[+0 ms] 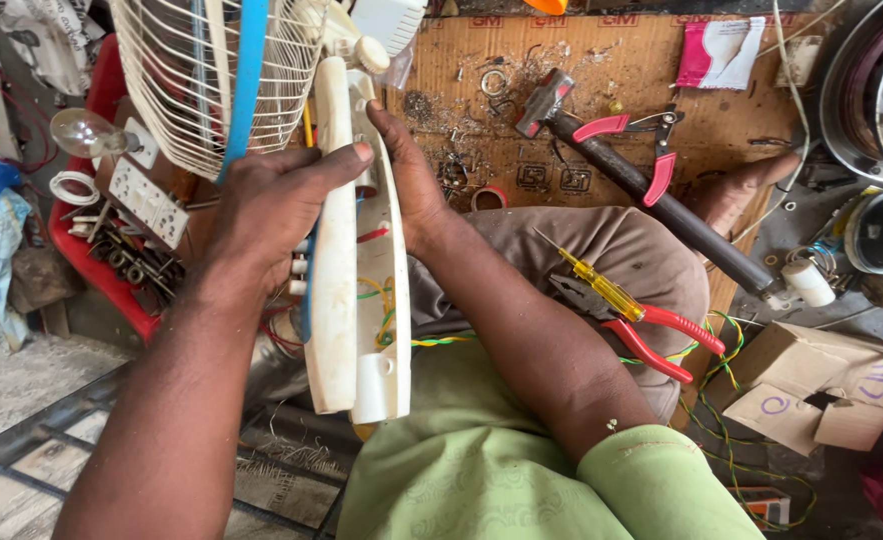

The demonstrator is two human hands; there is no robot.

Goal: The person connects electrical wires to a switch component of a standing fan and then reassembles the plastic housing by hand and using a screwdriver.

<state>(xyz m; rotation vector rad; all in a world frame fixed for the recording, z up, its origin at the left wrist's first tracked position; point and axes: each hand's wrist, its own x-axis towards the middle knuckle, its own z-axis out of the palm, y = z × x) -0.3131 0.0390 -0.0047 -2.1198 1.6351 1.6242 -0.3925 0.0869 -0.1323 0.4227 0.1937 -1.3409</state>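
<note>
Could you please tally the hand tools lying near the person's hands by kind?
Hammers: 1, hammer
Pliers: 2, upper pliers, lower pliers
Screwdrivers: 1, yellow screwdriver
Total: 4

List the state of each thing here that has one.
Fan housing: split open, wires showing, gripped by both hands.
Left hand: clasping the housing.
Right hand: gripping the housing's far side.
Pliers: shut, on the knee.
Screwdriver: lying on the knee.
Hammer: lying flat.
Bulb: unlit.
</note>
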